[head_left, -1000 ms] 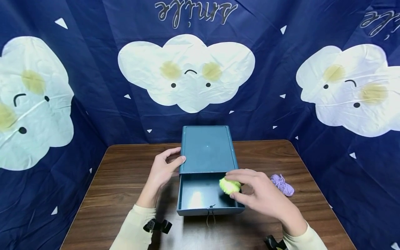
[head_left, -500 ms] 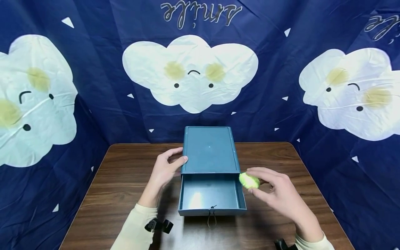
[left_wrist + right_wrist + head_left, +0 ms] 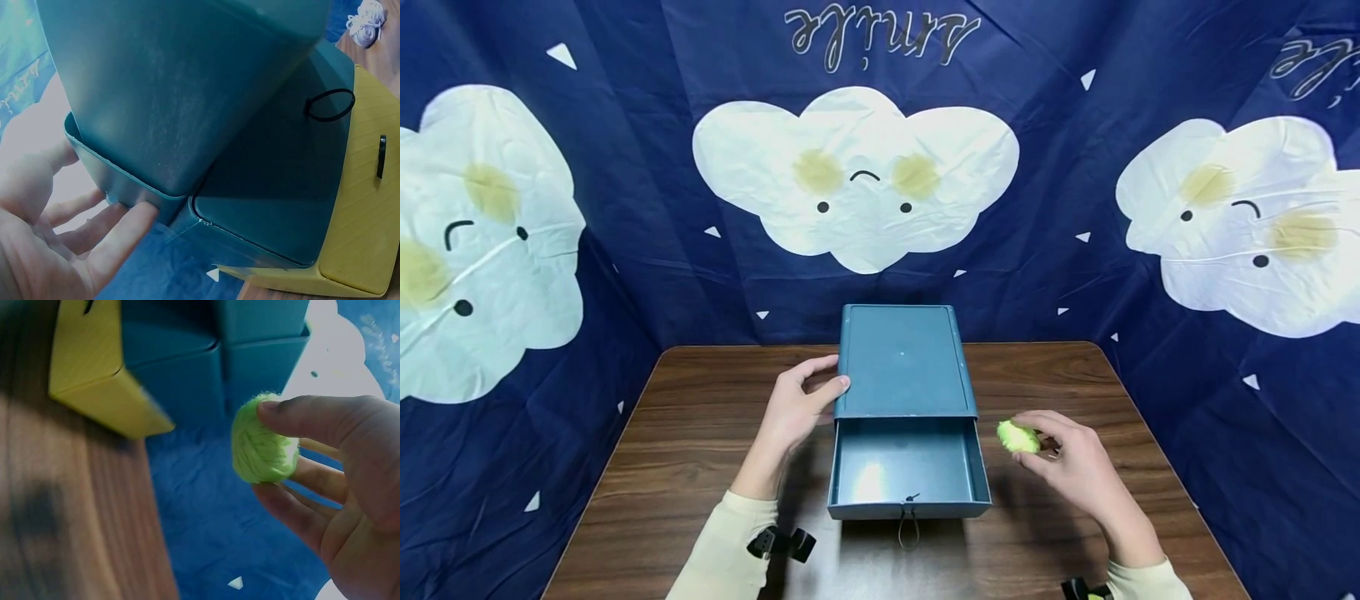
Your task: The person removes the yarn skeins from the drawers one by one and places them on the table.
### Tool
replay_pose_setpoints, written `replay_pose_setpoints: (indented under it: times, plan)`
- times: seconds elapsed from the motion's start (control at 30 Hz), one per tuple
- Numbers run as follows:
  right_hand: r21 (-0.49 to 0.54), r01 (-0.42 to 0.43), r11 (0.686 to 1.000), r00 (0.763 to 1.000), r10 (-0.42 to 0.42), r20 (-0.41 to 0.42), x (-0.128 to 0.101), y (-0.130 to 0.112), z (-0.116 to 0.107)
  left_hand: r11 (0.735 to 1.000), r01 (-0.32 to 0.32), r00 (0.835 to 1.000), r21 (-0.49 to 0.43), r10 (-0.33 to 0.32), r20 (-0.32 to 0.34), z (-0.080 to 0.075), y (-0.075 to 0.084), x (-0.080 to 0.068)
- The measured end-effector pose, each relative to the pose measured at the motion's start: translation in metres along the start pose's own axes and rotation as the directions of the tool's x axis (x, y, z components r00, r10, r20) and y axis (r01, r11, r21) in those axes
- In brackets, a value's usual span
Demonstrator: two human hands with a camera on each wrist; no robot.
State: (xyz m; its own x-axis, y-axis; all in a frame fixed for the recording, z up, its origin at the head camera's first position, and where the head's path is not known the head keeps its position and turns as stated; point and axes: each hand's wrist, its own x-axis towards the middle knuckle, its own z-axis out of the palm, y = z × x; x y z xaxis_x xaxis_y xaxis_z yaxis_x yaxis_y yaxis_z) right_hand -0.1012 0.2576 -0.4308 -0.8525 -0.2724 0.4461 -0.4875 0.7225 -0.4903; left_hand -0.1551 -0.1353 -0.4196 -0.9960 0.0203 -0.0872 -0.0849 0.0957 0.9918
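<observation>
Now right hand (image 3: pixel 1071 467) pinching green yarn ball (image 3: pixel 1018 437), drawer (image 3: pixel 907 467) open

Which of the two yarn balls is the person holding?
The green ball, pinched in the right hand beside the open drawer. The pale purple ball lies loose on the table, seen only in the left wrist view.

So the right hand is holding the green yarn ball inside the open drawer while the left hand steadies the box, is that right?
Not quite. The right hand holds the green yarn ball outside the open drawer, over the table to its right, as the head view shows. The left hand does steady the box.
</observation>
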Motion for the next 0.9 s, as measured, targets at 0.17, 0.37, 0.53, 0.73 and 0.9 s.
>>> replay_pose_setpoints:
  times: [0.17, 0.37, 0.53, 0.73, 0.9]
  plan:
    - [-0.06, -0.058, 0.996, 0.998, 0.058, -0.017, -0.005, 0.021, 0.009, 1.0, 0.006, 1.0, 0.002, -0.006, 0.0, 0.0, 0.0, -0.001]
    - [-0.12, -0.129, 0.984, 0.992, 0.128, -0.017, -0.014, 0.044, 0.018, 1.0, -0.001, 1.0, 0.009, 0.001, -0.005, 0.001, 0.001, -0.001]
    - [-0.146, -0.171, 0.974, 0.985, 0.173, -0.001, -0.022, 0.061, 0.024, 1.0, -0.009, 1.0, 0.009, 0.009, -0.01, 0.002, 0.001, -0.001]
    - [-0.191, -0.202, 0.96, 0.978, 0.208, 0.012, -0.03, 0.075, 0.03, 1.0, -0.012, 1.0, -0.002, 0.012, -0.003, 0.004, 0.002, -0.003]
    - [-0.213, -0.239, 0.947, 0.966, 0.253, 0.045, -0.035, 0.082, 0.034, 1.0, -0.008, 1.0, -0.016, 0.008, -0.007, 0.006, 0.002, -0.005]
